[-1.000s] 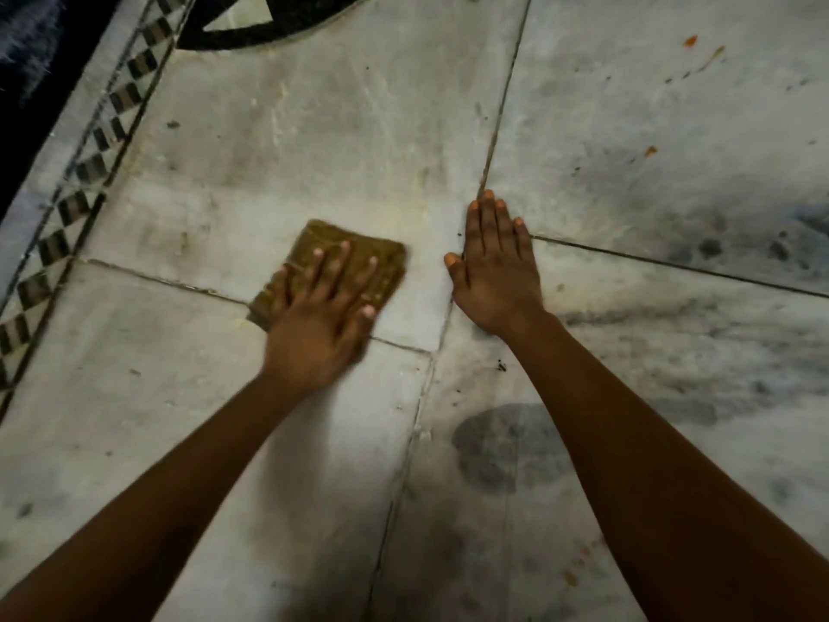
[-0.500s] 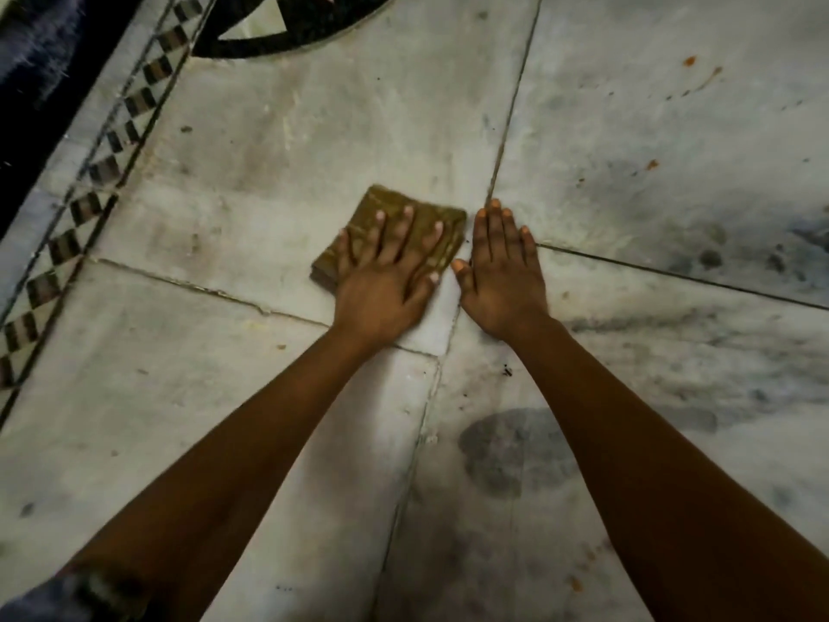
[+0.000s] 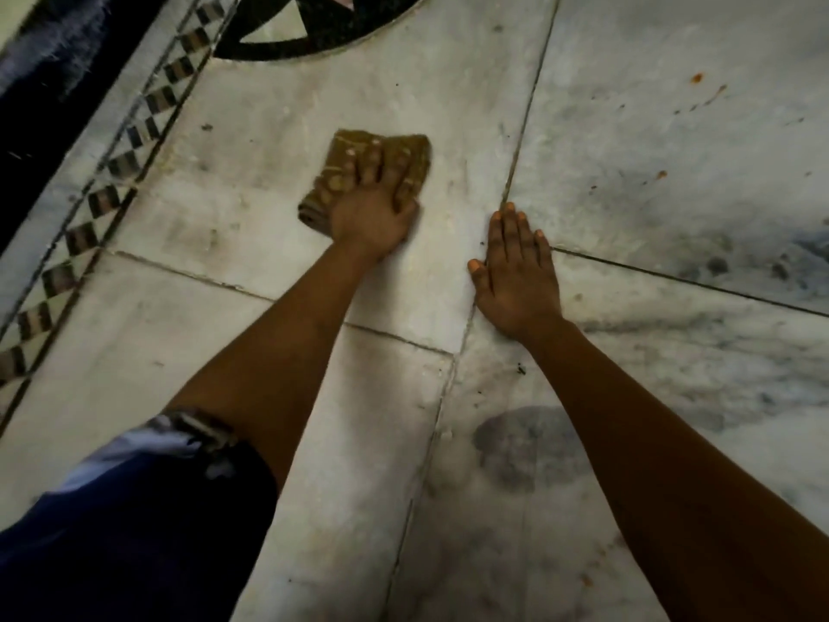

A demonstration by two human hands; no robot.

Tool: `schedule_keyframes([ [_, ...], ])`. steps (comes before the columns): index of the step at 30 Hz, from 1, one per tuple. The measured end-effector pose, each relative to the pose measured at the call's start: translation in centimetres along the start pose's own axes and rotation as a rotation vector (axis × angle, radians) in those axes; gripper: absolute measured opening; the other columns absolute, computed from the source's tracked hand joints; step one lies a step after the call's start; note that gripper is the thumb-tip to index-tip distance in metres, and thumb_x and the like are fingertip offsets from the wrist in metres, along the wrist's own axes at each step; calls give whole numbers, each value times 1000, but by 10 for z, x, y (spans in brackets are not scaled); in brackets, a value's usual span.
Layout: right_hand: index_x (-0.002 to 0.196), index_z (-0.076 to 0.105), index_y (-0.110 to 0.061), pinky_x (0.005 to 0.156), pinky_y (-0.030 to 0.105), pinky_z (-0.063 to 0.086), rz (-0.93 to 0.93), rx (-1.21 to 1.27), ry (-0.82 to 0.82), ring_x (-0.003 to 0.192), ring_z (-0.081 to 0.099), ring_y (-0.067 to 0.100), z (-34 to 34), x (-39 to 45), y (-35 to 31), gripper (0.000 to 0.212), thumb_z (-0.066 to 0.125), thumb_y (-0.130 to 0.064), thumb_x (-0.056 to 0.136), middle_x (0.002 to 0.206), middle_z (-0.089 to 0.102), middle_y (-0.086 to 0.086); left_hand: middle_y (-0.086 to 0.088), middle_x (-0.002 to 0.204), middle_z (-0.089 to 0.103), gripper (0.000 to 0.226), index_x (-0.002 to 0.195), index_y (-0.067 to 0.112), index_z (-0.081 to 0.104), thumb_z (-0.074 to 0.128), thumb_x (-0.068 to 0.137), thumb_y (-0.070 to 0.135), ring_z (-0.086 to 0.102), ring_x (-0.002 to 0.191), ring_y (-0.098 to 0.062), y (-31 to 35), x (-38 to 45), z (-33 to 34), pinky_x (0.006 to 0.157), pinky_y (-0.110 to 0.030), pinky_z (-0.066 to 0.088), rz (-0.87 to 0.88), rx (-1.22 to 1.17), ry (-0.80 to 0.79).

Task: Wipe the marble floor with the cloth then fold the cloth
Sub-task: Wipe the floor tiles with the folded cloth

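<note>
A folded brown cloth (image 3: pixel 347 157) lies flat on the pale marble floor (image 3: pixel 251 208), a little above the centre of the view. My left hand (image 3: pixel 374 208) presses down on the cloth with its fingers spread over it, covering the cloth's near right part. My right hand (image 3: pixel 516 276) rests flat on the floor to the right, palm down, fingers together, apart from the cloth. It sits beside the joint where several slabs meet.
A checkered inlay border (image 3: pixel 112 172) runs diagonally along the left, with a dark strip (image 3: pixel 49 105) beyond it. A black round inlay (image 3: pixel 314 29) sits at the top. Orange specks (image 3: pixel 697 78) and grey stains (image 3: pixel 525 446) mark the right slabs. A blue sleeve (image 3: pixel 134 509) fills the lower left.
My left hand slid the cloth right and away across the slab, then farther away and back left. My right hand stayed planted on the floor.
</note>
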State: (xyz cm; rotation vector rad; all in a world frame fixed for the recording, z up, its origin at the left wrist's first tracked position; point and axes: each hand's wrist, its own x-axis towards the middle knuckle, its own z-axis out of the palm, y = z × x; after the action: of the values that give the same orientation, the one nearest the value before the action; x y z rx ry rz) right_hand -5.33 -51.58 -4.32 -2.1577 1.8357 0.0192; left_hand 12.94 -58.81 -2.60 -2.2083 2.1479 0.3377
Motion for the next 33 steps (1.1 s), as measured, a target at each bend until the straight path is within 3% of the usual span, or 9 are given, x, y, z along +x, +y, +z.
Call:
schedule_keyframes([
  [3, 148, -3, -6, 115, 33, -8, 9, 18, -50, 146, -7, 22, -6, 1, 0, 65, 17, -42, 99, 157, -8, 12, -1, 158, 13, 58, 148, 32, 20, 30, 91, 43, 11, 144, -26, -1, -39, 5, 111, -52, 9, 128, 32, 39],
  [6, 148, -1, -5, 115, 31, -7, -30, 58, -151, 145, -7, 21, -25, -8, -1, 63, 24, -38, 101, 158, -7, 12, -6, 158, 12, 54, 149, 25, 16, 33, 98, 21, 15, 143, -30, 0, -72, 2, 110, -47, 23, 144, 100, -19],
  [10, 149, 2, -6, 114, 30, -7, -78, 58, -77, 146, -6, 19, -54, -44, 2, 62, 24, -38, 101, 158, -5, 10, -14, 153, 23, 54, 148, 22, 19, 32, 96, 15, 39, 129, -38, -2, -112, -6, 93, -44, 42, 174, 168, -98],
  [14, 149, 4, -7, 114, 28, -6, -61, 80, -19, 146, -2, 19, -76, -87, 5, 60, 24, -38, 101, 158, 0, 10, -15, 124, 55, 45, 139, 23, 40, 44, 94, 19, 55, 108, -37, -11, -144, -34, 83, -36, 43, 80, -324, -19],
  [18, 148, 11, -7, 116, 28, 2, -20, 219, 20, 145, 10, 20, -97, -134, 7, 72, 16, -49, 89, 157, 12, 11, -10, 119, 63, 27, 119, 21, 57, 50, 93, 13, 60, 103, -26, 9, -173, -75, 86, -32, 48, -166, -1168, -116],
  [21, 149, 11, -9, 115, 26, 5, -21, 253, 36, 145, 12, 18, -121, -164, 13, 62, 24, -44, 99, 157, 14, 9, -10, 104, 67, 20, 109, 17, 60, 48, 94, 12, 64, 88, -23, 40, -193, -102, 79, -32, 52, -228, -1527, -244],
  [25, 149, 16, -16, 110, 19, 13, -36, 339, 57, 143, 19, 14, -163, -195, 19, 56, 33, -36, 100, 156, 20, 2, -8, 93, 68, 19, 106, 16, 60, 45, 94, 17, 64, 84, -25, 82, -208, -130, 76, -34, 52, -237, -1760, -392],
  [28, 148, 22, -22, 106, 20, 22, -3, 460, 62, 140, 27, 14, -191, -210, 23, 53, 36, -38, 99, 154, 26, -1, -12, 97, 69, 24, 105, 9, 64, 50, 93, 25, 65, 87, -27, 110, -213, -147, 82, -36, 52, -244, -1822, -499],
  [33, 144, 34, -23, 103, 22, 30, 79, 890, 163, 133, 39, 15, -216, -223, 12, 51, 44, -39, 96, 145, 42, -1, -12, 99, 70, 23, 106, 7, 65, 54, 92, 22, 70, 85, -22, 151, -229, -166, 75, -32, 58, -20, -1807, -426],
])
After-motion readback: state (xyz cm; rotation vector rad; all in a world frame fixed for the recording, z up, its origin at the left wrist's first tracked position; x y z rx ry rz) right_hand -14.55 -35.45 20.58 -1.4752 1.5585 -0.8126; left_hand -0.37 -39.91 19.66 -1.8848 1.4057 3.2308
